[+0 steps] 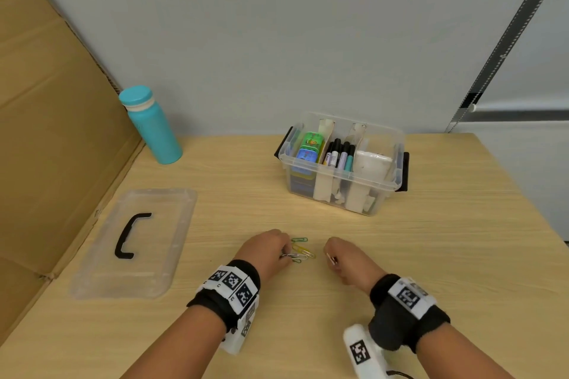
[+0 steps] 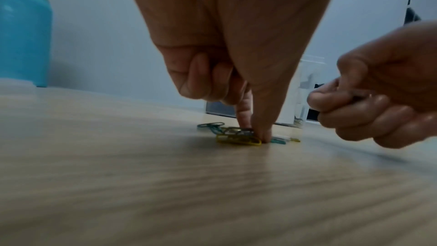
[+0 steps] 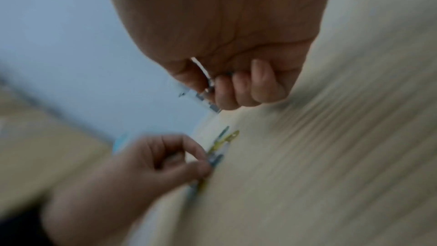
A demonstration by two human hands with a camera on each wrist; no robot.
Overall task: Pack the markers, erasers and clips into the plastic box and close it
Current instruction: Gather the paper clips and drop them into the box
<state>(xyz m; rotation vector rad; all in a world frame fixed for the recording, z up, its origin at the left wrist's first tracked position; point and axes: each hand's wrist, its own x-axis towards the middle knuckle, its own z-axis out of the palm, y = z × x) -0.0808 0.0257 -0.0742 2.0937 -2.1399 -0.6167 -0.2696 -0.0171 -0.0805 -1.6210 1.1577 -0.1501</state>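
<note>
Head view. The plastic box [image 1: 341, 163] stands open, with the erasers [image 1: 310, 149] in its left compartment and the markers [image 1: 340, 154] in the middle one. The paper clips [image 1: 301, 251] lie in a loose heap on the table [image 1: 431, 240], well in front of the box. Your left hand [image 1: 264, 251] has its fingertips down on the heap. Your right hand [image 1: 346, 258], just right of the heap, is curled around something thin and pale, probably clips. The lid [image 1: 135, 243] lies far left of the box, handle up.

Left wrist view. Your thumb and forefinger [image 2: 244, 113] pinch down at a yellow clip [image 2: 238, 139] on top of the heap; the other fingers are folded in.

Right wrist view. Blurred. Your right fist is closed with a bit of metal showing between thumb and fingers.

Handling, as judgement: the clips are light, thin, springy wire, slick on the laminate, and they tangle. Pinch at the looped end or slide several together before lifting.
</note>
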